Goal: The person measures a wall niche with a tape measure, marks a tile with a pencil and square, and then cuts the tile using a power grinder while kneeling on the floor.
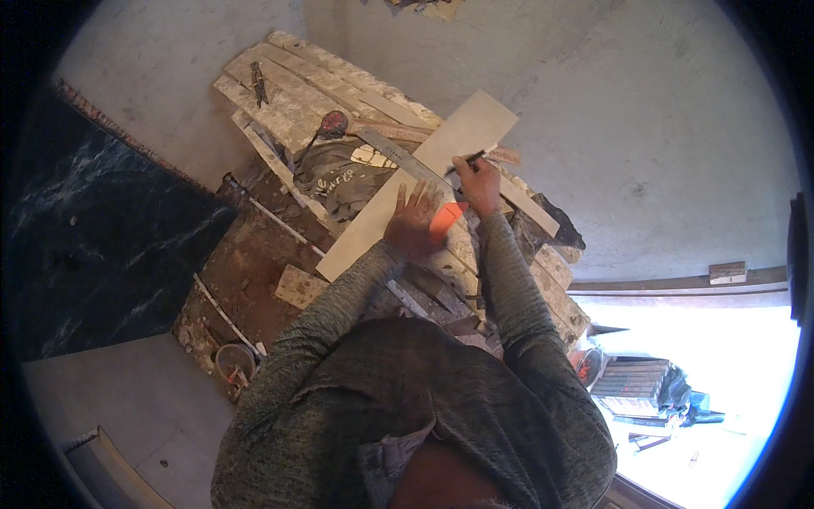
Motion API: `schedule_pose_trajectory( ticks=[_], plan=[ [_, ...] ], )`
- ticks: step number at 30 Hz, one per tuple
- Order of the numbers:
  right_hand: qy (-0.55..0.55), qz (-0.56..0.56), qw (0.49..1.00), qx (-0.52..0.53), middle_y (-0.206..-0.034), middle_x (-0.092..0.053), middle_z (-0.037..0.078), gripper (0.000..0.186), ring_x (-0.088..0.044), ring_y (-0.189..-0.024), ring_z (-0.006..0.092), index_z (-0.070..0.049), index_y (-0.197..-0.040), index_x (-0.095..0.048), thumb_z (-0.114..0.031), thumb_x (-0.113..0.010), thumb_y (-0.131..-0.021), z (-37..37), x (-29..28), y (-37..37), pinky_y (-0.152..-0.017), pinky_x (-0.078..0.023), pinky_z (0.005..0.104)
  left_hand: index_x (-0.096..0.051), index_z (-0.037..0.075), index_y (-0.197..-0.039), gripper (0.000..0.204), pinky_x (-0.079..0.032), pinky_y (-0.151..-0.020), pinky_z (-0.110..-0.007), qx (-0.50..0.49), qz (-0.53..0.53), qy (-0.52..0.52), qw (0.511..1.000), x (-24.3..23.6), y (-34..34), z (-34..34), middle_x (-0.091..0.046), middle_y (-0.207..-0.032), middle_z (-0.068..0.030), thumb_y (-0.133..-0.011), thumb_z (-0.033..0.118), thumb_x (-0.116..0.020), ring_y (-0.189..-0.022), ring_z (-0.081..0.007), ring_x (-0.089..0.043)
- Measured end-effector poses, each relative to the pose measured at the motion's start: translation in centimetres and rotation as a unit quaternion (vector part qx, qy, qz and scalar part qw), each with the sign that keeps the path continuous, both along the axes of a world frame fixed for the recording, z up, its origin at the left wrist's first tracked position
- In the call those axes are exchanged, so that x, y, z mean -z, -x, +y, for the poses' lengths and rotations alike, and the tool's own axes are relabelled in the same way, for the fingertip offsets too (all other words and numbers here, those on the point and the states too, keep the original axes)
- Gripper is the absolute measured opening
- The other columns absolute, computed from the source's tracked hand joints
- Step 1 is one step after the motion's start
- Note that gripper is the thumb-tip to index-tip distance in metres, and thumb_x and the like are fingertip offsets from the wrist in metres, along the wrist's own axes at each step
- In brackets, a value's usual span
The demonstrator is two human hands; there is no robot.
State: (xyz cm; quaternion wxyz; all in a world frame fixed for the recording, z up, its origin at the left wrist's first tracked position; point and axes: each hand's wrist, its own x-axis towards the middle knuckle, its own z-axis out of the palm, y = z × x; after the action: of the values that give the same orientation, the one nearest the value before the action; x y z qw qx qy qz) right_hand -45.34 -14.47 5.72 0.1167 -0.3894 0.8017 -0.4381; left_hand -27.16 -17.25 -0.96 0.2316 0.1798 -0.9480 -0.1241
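A rough plank counter (309,81) was flanked by grey walls (644,170). Beneath the left grip (414,227) — spread flat, fingers splayed — a pale board (471,123) was partly covered, an orange-handled square (446,220) placed alongside. A dark pen-like tool (471,159) was clasped in the right grip (481,184), fingers curled.

White lettering stands in short rows across the crumpled dark cloth (341,188), bent by its folds; a pale patch (373,156) with dark lines near the cloth's upper right is too small to tell as print or pattern, and fine marks along the metal straightedge (400,155) cannot be made out
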Motion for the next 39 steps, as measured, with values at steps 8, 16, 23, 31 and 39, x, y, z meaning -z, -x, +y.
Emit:
schedule_pose_trajectory(
  ticks=[8, 16, 23, 31, 39],
  plan=[
    [-0.169, 0.007, 0.985, -0.043, -0.066, -0.063, 0.02, 0.042, -0.063, -0.062, 0.032, 0.002, -0.078, -0.065, -0.039, -0.069, -0.082, 5.8, 2.3, 1.3, -0.062, -0.048, 0.0431, -0.033, -0.001, -0.147, 0.103, -0.003, -0.119, -0.058, -0.01, -0.058, -0.001, 0.998, 0.2, 0.3, 0.0, -0.029, -0.154, -0.0197, -0.073, 0.063, -0.068, -0.148, -0.0368, -0.014],
    [-0.047, -0.18, 0.982, -0.025, -0.072, -0.063, -0.001, 0.018, -0.054, -0.063, 0.0108, 0.0, -0.088, -0.072, -0.018, -0.073, -0.085, 7.1, 3.3, 0.4, -0.058, -0.044, 0.027, -0.026, -0.005, -0.148, 0.107, -0.007, -0.117, -0.059, -0.083, 0.03, -0.048, 0.995, 1.6, -0.5, -0.3, -0.024, -0.153, -0.0273, -0.078, 0.067, -0.063, -0.146, -0.0415, -0.014],
    [0.064, -0.182, 0.98, 0.043, -0.086, -0.069, 0.002, 0.024, -0.06, -0.077, 0.0104, 0.003, -0.099, -0.072, -0.016, -0.074, -0.085, 12.1, -0.8, 2.4, -0.072, -0.048, 0.0246, -0.018, -0.005, -0.15, 0.119, -0.013, -0.115, -0.061, -0.197, -0.078, -0.062, 0.975, -0.3, -1.9, -0.2, -0.02, -0.153, -0.0294, -0.072, 0.068, -0.07, -0.143, -0.0447, -0.017],
    [0.075, -0.082, 0.991, 0.076, -0.088, -0.071, 0.007, 0.027, -0.063, -0.079, 0.0118, 0.004, -0.102, -0.071, -0.015, -0.073, -0.084, 19.0, -3.9, 2.8, -0.073, -0.049, 0.0262, -0.007, -0.004, -0.152, 0.129, -0.018, -0.111, -0.063, -0.246, -0.179, -0.162, 0.939, -4.7, -0.4, 0.2, -0.021, -0.15, -0.0332, -0.066, 0.06, -0.078, -0.142, -0.047, -0.019],
    [0.111, -0.162, 0.974, 0.116, -0.08, -0.066, 0.003, 0.02, -0.057, -0.069, 0.0099, 0.001, -0.099, -0.071, -0.014, -0.073, -0.085, 24.8, -3.1, 3.3, -0.063, -0.046, 0.0244, -0.007, -0.003, -0.153, 0.132, -0.02, -0.108, -0.065, -0.245, -0.203, -0.17, 0.933, -4.7, -0.3, -0.7, -0.029, -0.145, -0.0331, -0.058, 0.054, -0.08, -0.14, -0.0487, -0.023]
  ],
)
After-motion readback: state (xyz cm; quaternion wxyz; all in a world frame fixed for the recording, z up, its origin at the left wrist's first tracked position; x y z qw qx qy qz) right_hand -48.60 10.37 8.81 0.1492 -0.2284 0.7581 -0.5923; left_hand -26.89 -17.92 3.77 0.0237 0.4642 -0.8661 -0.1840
